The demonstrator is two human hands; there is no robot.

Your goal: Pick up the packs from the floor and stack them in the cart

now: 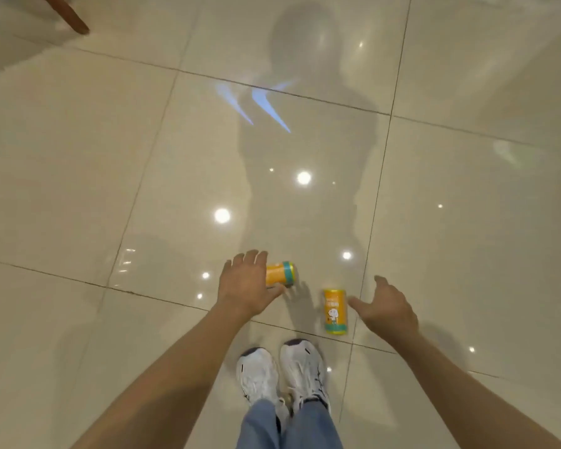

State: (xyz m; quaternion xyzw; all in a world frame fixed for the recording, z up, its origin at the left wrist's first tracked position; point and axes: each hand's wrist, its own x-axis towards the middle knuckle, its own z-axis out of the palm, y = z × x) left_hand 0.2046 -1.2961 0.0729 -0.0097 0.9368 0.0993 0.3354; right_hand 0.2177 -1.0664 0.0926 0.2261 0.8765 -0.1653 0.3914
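Note:
Two orange cylindrical packs with teal and yellow bands lie on their sides on the glossy tiled floor. My left hand [245, 285] is spread over the left end of the far pack [280, 273], thumb stretched beneath it, fingers not closed round it. The near pack [335, 311] lies lengthwise toward me, just right of my feet. To the right of that pack my right hand [386, 307] hovers with spread fingers, its thumb pointing at the pack and close to it, holding nothing. No cart is in view.
My white sneakers [282, 372] and blue jeans stand at the bottom centre, just behind the packs. A brown wooden furniture leg [73, 17] touches the floor at the top left. Beige tiles [110, 157] with ceiling-light reflections stretch all around.

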